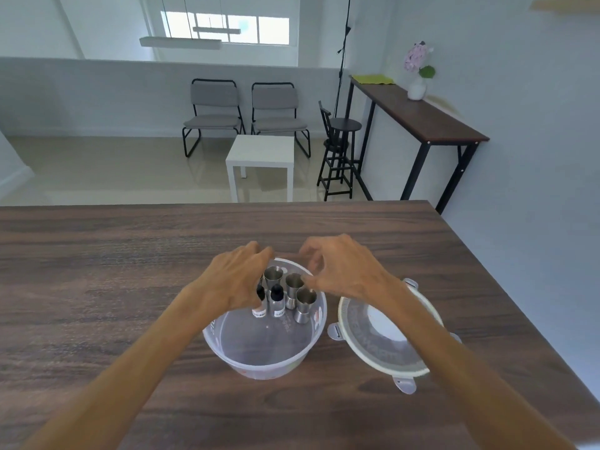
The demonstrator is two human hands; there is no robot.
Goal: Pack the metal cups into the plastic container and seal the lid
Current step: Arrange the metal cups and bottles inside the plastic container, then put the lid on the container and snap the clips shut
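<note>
A round clear plastic container stands on the wooden table. Inside its far half stand three metal cups and two small black-capped bottles. My left hand hovers over the container's far left rim, its fingers curled down among the cups; whether it grips anything is hidden. My right hand hangs over the far right rim with fingers bent and apart, holding nothing. The round lid with grey clip tabs lies flat on the table just right of the container, partly under my right forearm.
The table's right edge runs diagonally close to the lid. Beyond the table's far edge are a white side table, two grey chairs, a black stool and a tall dark console table with a vase.
</note>
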